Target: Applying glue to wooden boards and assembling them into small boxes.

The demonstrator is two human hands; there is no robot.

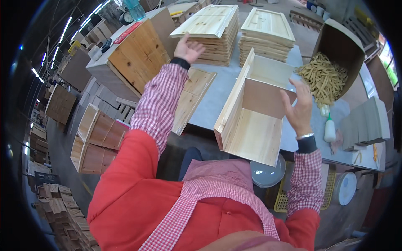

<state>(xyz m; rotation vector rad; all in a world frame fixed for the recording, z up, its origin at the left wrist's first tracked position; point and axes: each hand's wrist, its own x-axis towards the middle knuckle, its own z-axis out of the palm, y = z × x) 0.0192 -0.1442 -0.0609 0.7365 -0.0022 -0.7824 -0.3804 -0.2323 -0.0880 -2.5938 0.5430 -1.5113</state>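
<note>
In front of me an open wooden box (260,130), with a brown cross divider (268,97) and a pale far compartment, sits on the table and juts over its near edge. My right hand (300,109) is at the divider's right end, thumb and fingers apart; whether it touches the wood I cannot tell. My left hand (190,50) is stretched forward, fingers spread and holding nothing, close to the near edge of a tall stack of framed wooden panels (206,21). A second panel stack (268,25) stands to its right. Partly behind my left forearm lies a loose panel (193,90).
A tipped carton (341,46) spills tan strips (322,77) at the right. A white glue bottle (330,130) and grey boards (365,125) stand nearer. Left are a wooden cabinet (138,54) and wooden boxes (98,140) on the floor. Buckets (268,171) sit below the table.
</note>
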